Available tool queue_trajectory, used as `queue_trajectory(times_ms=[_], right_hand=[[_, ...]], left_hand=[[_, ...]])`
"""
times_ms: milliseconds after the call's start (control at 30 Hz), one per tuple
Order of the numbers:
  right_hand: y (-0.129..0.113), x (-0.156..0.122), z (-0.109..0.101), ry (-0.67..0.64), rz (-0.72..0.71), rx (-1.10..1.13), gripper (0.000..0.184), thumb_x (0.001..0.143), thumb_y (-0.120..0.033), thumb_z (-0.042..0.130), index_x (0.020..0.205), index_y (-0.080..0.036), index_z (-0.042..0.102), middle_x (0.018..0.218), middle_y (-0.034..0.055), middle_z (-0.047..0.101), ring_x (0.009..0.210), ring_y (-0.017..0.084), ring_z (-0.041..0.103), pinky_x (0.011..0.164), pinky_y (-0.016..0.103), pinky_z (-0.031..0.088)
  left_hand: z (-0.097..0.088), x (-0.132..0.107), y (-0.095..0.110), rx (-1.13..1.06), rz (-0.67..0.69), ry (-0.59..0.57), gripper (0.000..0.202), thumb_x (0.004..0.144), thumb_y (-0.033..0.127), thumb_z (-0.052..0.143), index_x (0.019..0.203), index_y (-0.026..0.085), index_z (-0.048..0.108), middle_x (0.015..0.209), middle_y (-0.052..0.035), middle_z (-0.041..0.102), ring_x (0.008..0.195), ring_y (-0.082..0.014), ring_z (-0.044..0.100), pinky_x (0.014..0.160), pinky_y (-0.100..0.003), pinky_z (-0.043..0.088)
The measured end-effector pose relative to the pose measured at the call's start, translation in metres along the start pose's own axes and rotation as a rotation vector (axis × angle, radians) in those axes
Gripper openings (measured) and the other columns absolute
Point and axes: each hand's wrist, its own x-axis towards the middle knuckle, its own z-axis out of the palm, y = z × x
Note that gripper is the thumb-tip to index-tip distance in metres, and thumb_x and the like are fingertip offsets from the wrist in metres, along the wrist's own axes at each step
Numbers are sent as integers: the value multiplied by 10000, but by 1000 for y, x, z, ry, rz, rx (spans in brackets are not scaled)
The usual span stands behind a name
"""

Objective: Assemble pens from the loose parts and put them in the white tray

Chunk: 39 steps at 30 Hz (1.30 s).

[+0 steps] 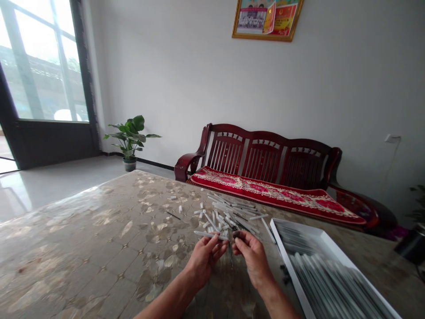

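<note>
My left hand pinches a slim white pen barrel that lies across its fingertips. My right hand is closed on a small dark part, and a thin dark refill hangs down between the two hands. Both hands hover just above the table, close together. Just beyond them lies a loose pile of white pen parts with small white caps scattered to its left.
A patterned table under a glossy cover fills the foreground. A white tray of assembled pens sits at the right. Behind stand a wooden bench with a red cushion, a potted plant and a large window.
</note>
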Motion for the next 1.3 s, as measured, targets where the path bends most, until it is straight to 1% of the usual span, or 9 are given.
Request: queue_trajectory(times_ms=[167, 400, 633, 767, 900, 1067, 1167, 1300], right_hand=[[2, -2, 6, 13, 7, 28, 345, 616, -418, 801, 819, -188, 646, 723, 9, 677, 626, 162, 604, 563, 267, 484], [11, -1, 4, 17, -34, -58, 239, 656, -375, 753, 788, -189, 683, 711, 7, 680, 616, 159, 586, 552, 257, 459], [16, 0, 5, 36, -62, -84, 231, 653, -360, 744, 786, -176, 699, 696, 12, 684, 582, 141, 545, 534, 241, 423], [18, 1, 5, 47, -107, -111, 216, 661, -363, 726, 779, -183, 702, 697, 17, 689, 621, 169, 586, 564, 258, 446], [24, 2, 3, 76, -173, -222, 194, 709, -361, 690, 806, -193, 705, 751, 37, 715, 713, 208, 642, 660, 295, 492], [30, 1, 1, 95, -295, -352, 158, 779, -350, 630, 822, -212, 693, 813, 47, 725, 778, 215, 669, 733, 307, 514], [30, 0, 1, 100, -392, -485, 138, 823, -327, 592, 829, -224, 684, 816, 40, 714, 785, 204, 665, 737, 291, 507], [29, -3, 1, 92, -489, -701, 149, 889, -293, 515, 854, -229, 644, 834, 39, 702, 778, 190, 659, 705, 267, 483]], left_hand=[[0, -1, -2, -18, -4, 0, 109, 885, 40, 564, 840, 111, 634, 746, -87, 740, 670, -142, 738, 658, -215, 617], [0, -1, -2, -35, 4, 8, 111, 877, 28, 569, 838, 109, 635, 737, -89, 734, 660, -143, 733, 648, -217, 614], [2, -2, -2, -32, 7, 17, 134, 876, 12, 558, 827, 111, 634, 722, -75, 729, 647, -135, 727, 644, -219, 614], [2, -2, -2, -26, 16, 22, 137, 869, 10, 569, 813, 110, 642, 715, -74, 729, 643, -132, 725, 643, -214, 611], [-1, -1, -4, -1, 36, -5, 107, 843, 18, 618, 811, 113, 654, 713, -70, 733, 656, -139, 728, 647, -217, 611], [-3, -1, -7, 14, 70, -24, 88, 772, 67, 733, 807, 122, 674, 720, -61, 739, 661, -141, 726, 649, -219, 610], [-4, -1, -9, 21, 89, -31, 141, 718, 122, 802, 804, 125, 690, 718, -57, 741, 659, -138, 722, 650, -214, 606], [-6, -1, -11, 41, 132, -42, 273, 610, 222, 887, 791, 131, 704, 706, -46, 741, 647, -140, 714, 632, -209, 595]])
